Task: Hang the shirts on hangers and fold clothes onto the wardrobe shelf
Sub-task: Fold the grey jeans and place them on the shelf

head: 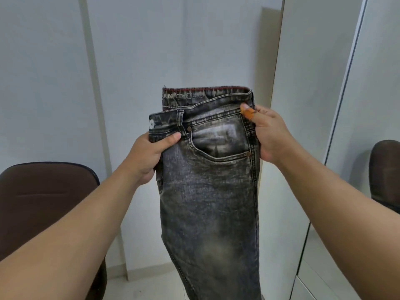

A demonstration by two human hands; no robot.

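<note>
Left hand (149,154): closed on the waistband corner of the jeans (210,180), thumb (171,138) pressed across the front just beside the belt loop, other fingers hidden behind the cloth. Right hand (268,135): closed on the opposite side seam near the pocket rivet, thumb wrapped in an orange plaster (249,112) lying on the front, fingers behind. Both grips tight, neither hand spread.

Jeans held up in mid-air at chest height, already doubled lengthwise, one leg over the other, front pocket facing the camera, inner waistband with red stitching showing at the top. Legs hanging straight down past the lower edge of the view, apart from any surface.

Judged from this: folding barely begun. Lengthwise fold done; crosswise folds still to make; placing on the shelf still to do. No shelf, hanger or shirt in view, so no telling how much of the rest stands finished.

Around: brown chair (47,204) low on the left, pale wall panels behind, a mirrored door (368,105) on the right with a dark chair back reflected in it.
</note>
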